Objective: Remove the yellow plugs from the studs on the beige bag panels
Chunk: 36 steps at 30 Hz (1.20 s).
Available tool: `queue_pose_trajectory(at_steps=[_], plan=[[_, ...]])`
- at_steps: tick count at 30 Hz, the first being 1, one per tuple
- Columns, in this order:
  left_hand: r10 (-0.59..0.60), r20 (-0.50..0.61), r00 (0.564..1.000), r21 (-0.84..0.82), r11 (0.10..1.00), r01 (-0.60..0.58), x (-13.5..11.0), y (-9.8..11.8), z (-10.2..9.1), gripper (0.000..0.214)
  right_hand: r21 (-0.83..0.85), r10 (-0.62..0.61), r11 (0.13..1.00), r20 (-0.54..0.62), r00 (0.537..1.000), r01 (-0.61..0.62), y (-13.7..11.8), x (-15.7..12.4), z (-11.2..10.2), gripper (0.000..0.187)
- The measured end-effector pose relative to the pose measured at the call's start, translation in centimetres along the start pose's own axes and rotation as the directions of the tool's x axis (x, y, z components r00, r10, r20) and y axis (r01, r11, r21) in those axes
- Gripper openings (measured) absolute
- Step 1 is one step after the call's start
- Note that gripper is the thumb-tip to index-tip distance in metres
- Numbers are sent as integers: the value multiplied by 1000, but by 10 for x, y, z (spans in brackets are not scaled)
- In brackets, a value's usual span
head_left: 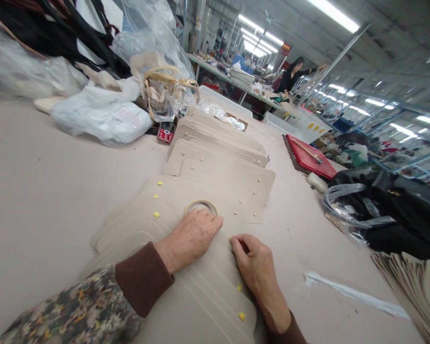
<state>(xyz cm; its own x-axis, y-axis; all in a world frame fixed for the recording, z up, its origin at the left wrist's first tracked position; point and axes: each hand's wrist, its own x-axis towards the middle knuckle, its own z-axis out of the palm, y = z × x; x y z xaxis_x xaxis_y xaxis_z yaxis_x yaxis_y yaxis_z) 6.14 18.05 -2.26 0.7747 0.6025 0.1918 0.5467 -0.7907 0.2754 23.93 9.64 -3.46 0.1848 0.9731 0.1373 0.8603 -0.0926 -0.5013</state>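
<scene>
My left hand (191,234) is closed, its curled fingers around the near side of a narrow roll of yellow-edged tape (201,202). It rests over a fanned stack of beige panels (139,210) with rounded corners. Small yellow tape bits (156,214) stick to the panels' left and right edges. At the right edge of the stack, my right hand (256,263) pinches thumb and forefinger together; what lies between the fingertips is too small to make out. Beyond the hands lie more beige panels (222,177) with small metal studs, overlapping in a row.
Plastic-wrapped goods (100,114) and a red phone (166,132) lie at the back left. A red slab (308,155) bearing a hammer, black bags (390,205), a white strip (358,294) and stacked strips (408,286) are on the right. Another person (294,76) stands farther back.
</scene>
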Motion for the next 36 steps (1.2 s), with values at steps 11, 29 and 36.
queue_pose_trajectory(at_steps=[11,29,36], plan=[[79,-189,979,-214,970,-120,-2,1,-8,19,112,117,982,262,958,-151,-1,4,-14,31],[108,-113,988,-300,944,-137,-3,15,2,26,139,-424,872,-268,865,470,-14,3,-13,19],[38,-121,992,-313,947,-74,1,19,-1,16,85,-349,915,-325,879,394,-12,1,-7,19]])
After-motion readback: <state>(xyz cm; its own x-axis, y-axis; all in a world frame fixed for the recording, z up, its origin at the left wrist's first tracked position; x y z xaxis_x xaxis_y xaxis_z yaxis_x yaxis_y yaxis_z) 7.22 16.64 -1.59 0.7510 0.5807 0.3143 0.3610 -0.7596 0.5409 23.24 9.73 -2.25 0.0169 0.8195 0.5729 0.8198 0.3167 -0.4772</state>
